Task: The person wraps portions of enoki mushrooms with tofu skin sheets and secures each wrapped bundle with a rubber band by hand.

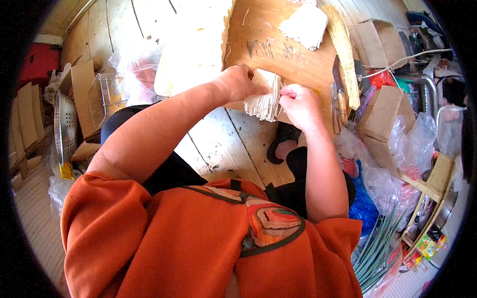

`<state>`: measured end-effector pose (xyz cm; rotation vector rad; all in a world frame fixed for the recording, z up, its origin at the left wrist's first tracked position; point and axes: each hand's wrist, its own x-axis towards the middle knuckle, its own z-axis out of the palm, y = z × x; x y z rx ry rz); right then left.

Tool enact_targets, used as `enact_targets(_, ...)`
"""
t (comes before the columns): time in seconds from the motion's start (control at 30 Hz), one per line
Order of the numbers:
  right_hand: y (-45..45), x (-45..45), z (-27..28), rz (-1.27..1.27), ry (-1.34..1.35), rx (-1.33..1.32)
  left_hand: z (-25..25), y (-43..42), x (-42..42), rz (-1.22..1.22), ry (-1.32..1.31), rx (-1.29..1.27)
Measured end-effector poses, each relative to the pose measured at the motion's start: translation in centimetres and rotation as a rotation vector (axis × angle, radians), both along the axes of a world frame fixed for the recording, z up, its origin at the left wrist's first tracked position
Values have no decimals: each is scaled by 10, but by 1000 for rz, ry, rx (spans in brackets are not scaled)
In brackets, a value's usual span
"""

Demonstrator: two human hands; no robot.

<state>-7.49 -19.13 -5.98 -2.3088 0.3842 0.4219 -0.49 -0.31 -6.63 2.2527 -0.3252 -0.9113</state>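
Note:
A bundle of pale cut noodles [263, 95] hangs over the near edge of a wooden board [268, 57]. My left hand [242, 83] grips its left side, the fingertips partly hidden behind it. At the right edge of the bundle, my right hand [300, 105] is closed in a pinch on the strands. A second white pile [304, 26] lies farther back on the board. Left of that, a large white sheet or slab [191, 49] looks overexposed, so its material is unclear.
A straw whisk broom [344, 49] lies along the board's right side, beside a knife [339, 74] and a wooden-handled tool [342, 105]. Cardboard boxes [385, 116], plastic bags and green onions [380, 253] crowd the right. A metal colander [64, 126] and wire basket [107, 97] stand left.

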Motion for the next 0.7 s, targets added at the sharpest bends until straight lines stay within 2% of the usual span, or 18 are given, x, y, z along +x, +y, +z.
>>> enact_targets(0.07,-2,-1,5,-26,38,-18,10,-2,0,139,275,-157)
enact_targets(0.27,-5,0,18,1,141,-87,17,-7,-4,292,513,-362)
enact_targets(0.5,-12,0,35,86,232,-136,19,-18,-13,201,535,-518)
enact_targets(0.57,-20,-4,17,97,176,-107,16,-19,-12,151,520,-492)
enact_targets(0.7,-17,-1,39,102,249,-204,17,-21,-11,163,415,-394)
